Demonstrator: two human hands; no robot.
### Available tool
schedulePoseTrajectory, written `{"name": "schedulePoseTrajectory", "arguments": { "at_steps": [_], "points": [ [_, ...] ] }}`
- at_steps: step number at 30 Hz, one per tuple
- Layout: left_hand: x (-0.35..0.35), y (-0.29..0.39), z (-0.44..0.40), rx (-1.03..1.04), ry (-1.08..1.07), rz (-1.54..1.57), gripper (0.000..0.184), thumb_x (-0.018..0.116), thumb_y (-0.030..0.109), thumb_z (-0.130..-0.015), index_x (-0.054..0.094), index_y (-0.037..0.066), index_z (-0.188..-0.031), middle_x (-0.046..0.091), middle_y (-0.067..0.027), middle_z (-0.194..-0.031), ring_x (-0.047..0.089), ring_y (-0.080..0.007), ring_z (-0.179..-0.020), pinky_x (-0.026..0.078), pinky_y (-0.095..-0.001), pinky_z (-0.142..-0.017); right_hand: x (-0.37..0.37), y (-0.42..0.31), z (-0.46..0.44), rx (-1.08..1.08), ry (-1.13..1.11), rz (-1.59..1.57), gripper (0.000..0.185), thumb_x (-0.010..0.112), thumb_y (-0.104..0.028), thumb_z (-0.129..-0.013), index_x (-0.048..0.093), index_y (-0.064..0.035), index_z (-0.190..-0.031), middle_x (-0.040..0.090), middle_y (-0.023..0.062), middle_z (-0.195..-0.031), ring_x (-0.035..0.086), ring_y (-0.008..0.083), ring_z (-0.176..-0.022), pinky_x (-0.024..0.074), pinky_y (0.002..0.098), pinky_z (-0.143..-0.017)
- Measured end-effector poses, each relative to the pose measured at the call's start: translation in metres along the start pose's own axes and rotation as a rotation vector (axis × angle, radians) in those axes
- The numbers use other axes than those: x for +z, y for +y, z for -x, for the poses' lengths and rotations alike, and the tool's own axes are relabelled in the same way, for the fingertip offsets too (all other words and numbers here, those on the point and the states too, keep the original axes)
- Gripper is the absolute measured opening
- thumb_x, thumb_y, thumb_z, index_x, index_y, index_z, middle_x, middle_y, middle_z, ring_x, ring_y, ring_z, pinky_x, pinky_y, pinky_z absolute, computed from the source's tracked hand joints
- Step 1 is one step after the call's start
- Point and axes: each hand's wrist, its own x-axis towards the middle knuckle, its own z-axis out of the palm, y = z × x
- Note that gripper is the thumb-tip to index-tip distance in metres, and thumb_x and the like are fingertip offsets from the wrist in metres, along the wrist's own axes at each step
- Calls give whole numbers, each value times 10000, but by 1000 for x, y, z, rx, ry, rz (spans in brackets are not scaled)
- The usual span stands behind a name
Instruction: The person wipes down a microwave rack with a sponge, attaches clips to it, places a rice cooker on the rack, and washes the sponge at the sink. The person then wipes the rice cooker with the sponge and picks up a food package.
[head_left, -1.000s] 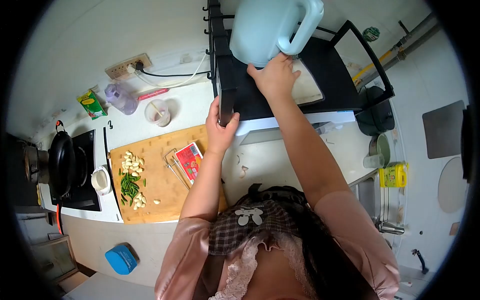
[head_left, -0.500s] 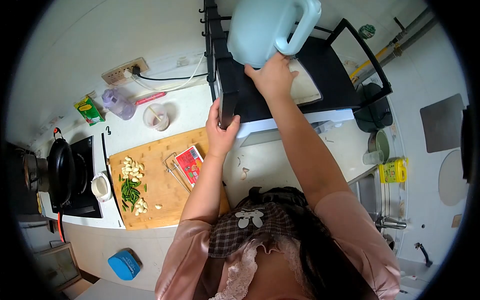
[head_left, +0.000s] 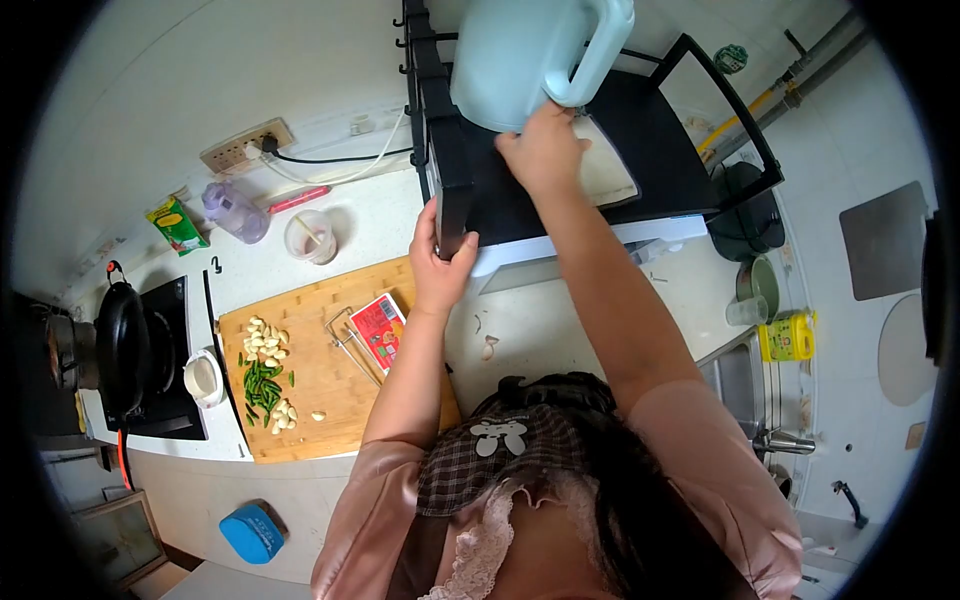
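My left hand (head_left: pixel 440 268) is wrapped round the front corner post of a black rack (head_left: pixel 457 185). On its top shelf, a pale blue plastic pitcher (head_left: pixel 515 65) with a large handle stands at the back. My right hand (head_left: pixel 548 155) reaches over the shelf to the pitcher's base, just below the handle. Its thumb points left, apart from the other fingers, whose tips are hidden by the pitcher. Whether they hold anything does not show. Beside that hand lies a flat cream-coloured pad or cloth (head_left: pixel 607 168), partly covered by it.
Left of the rack, a wooden cutting board (head_left: pixel 310 330) carries garlic cloves (head_left: pixel 265 340), green chillies (head_left: pixel 262 385), a red packet (head_left: pixel 378 325) and a wire stand. Further left are a hob with a black pan (head_left: pixel 120 345). A sink (head_left: pixel 735 385) and yellow bottle (head_left: pixel 788 337) are at right.
The view has shifted very slightly. My right hand stays at the pitcher's base with a small change in its fingers, and my left hand keeps its grip on the rack.
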Motion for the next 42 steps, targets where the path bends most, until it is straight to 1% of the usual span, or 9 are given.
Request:
{"name": "schedulePoseTrajectory", "arguments": {
  "at_steps": [7, 15, 21, 23, 27, 29, 34, 36, 42],
  "points": [
    [-1, -7, -2, 122, 44, -69, 543, 632, 63, -728, 424, -11, -1224, 568, -84, -1040, 535, -136, -927, 431, -260, -806, -9, 72, 16, -275, 3, 232, 539, 570, -254, -776, 445, -20, -1245, 430, 197, -1295, 403, 387, -1189, 275, 561, -987],
    [-1, -10, 0, 127, 39, -76, 531, 645, 102, -762, 415, -3, -1229, 548, -86, -1032, 515, -152, -912, 415, -276, -821, -78, 80, 74, -787, -417, -327, 338, 523, -147, -822, 548, -21, -1134, 548, 188, -1152, 492, 331, -1111, 361, 411, -967],
    [9, 26, 54, 365, 435, -519, 681, 689, 150, -733, 303, -21, -1268, 389, -177, -1253, 385, -283, -1157, 286, -351, -996, -112, 91, 93, -154, -758, -1017, 309, 473, -192, -896, 526, 24, -1111, 599, 130, -1040, 594, 217, -893, 453, 330, -818],
    [40, 51, 71, 321, 234, -120, 733, 709, 168, -712, 282, -14, -1279, 390, -180, -1252, 390, -281, -1158, 302, -351, -985, -108, 91, 92, 113, -839, -1458, 305, 452, -191, -919, 511, 24, -1127, 589, 87, -1033, 570, 167, -913, 444, 319, -825],
    [79, 80, 81, 106, 128, -107, 667, 705, 174, -742, 323, 5, -1263, 442, -148, -1223, 450, -211, -1101, 369, -347, -931, -78, 89, 99, -103, -933, -1439, 300, 460, -174, -922, 501, 22, -1145, 580, 54, -1018, 537, 123, -904, 425, 272, -835],
    [88, 86, 68, -156, 195, 129, 476, 635, 95, -805, 401, -5, -1206, 513, -116, -1140, 502, -180, -1027, 395, -311, -900, -75, 87, 93, -237, -852, -1471, 283, 484, -165, -913, 507, 9, -1136, 583, 47, -1001, 527, 103, -887, 431, 266, -814],
    [79, 103, 33, 202, 328, 61, 165, 456, -57, -829, 350, 69, -819, 436, -210, -1289, 499, -262, -1103, 355, -337, -956, -75, 74, 12, -424, -55, -1084, 355, 628, -141, -815, 490, -11, -1114, 577, 120, -965, 570, 186, -809, 462, 298, -736],
    [80, 122, 23, 109, 328, -280, 160, 442, -70, -816, 389, 33, -926, 505, -196, -1167, 533, -236, -1013, 395, -301, -866, -72, 63, -22, -595, 205, -870, 536, 698, -207, -728, 464, 12, -1157, 378, 220, -1276, 434, 347, -1136, 384, 411, -928],
    [99, 126, -14, 348, 257, -1136, 297, 484, -30, -792, 433, 11, -1082, 558, -205, -949, 569, -360, -864, 464, -386, -727, -43, 44, -53, -695, 175, -884, 614, 682, -284, -745, 431, 49, -1196, 241, 275, -1367, 301, 433, -1233, 330, 458, -982]
  ]
}}
